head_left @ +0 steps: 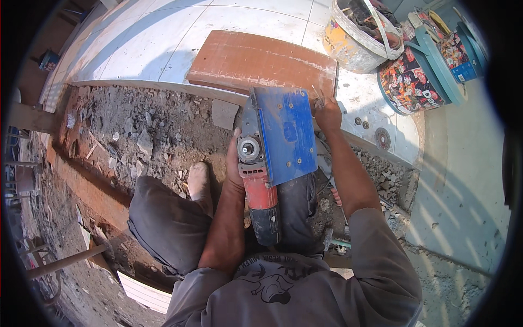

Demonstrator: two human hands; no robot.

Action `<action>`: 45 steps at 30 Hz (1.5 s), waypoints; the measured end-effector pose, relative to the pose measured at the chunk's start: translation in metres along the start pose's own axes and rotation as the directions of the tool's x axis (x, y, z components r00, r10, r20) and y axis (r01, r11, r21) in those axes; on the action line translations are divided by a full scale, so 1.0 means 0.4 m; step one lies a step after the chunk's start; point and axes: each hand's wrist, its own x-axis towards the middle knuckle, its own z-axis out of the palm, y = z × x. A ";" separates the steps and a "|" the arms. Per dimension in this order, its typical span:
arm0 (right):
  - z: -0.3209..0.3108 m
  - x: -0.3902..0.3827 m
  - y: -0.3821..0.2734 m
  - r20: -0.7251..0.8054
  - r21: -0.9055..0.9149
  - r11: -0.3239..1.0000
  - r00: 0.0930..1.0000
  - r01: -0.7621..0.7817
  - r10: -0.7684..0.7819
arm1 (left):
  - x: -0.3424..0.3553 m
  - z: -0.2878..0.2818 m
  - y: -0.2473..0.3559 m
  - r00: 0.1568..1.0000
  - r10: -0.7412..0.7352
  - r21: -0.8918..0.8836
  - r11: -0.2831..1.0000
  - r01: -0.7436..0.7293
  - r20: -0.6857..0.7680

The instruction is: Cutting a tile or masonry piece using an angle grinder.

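An angle grinder [261, 196] with a red and black body lies over my lap, its bare spindle facing up. A flat blue plate [289, 136] with several screw heads is fixed along its right side. My left hand [233, 166] is closed around the grinder's head from the left, its fingers partly hidden beneath. Just past the plate's right edge, my right hand [329, 115] is closed on a thin pale stick-like thing [316, 91], too small to make out fully. To its right, a round disc [382, 138] and two small ring-shaped parts [362, 123] lie on the white tiles.
A brown board [261, 57] lies on the tiles ahead. A yellow and white bucket [357, 41] full of things and a patterned bucket [411, 82] stand at the far right. Broken rubble [144, 136] covers the trench at left. A cut tile [144, 291] lies lower left.
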 end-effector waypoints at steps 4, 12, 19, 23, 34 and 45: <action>-0.012 0.015 0.044 -0.101 -0.033 0.999 0.994 0.027 -0.030 | 0.012 0.016 -0.020 0.995 -0.033 0.012 0.999 0.035 -0.095; -0.391 -0.043 -0.355 0.310 0.560 0.798 0.950 -0.222 0.047 | -0.018 0.028 0.018 0.999 -0.043 0.026 0.999 0.043 0.004; -0.484 -0.209 -0.486 0.381 0.642 0.763 0.893 -0.070 -0.239 | -0.042 0.082 0.018 0.996 -0.092 -0.011 0.996 0.091 -0.016; -0.482 -0.242 -0.517 0.337 0.548 0.815 0.842 0.189 -0.422 | -0.058 0.076 0.021 0.997 -0.072 0.054 0.996 0.073 -0.013; -0.530 -0.229 -0.583 0.246 0.330 0.809 0.783 0.486 -0.571 | -0.066 0.072 0.013 0.989 -0.107 0.145 0.985 0.092 0.100; -0.492 -0.131 -0.621 0.467 0.076 0.650 0.549 0.756 -0.693 | -0.041 0.055 0.011 0.973 -0.089 0.012 0.996 0.089 0.212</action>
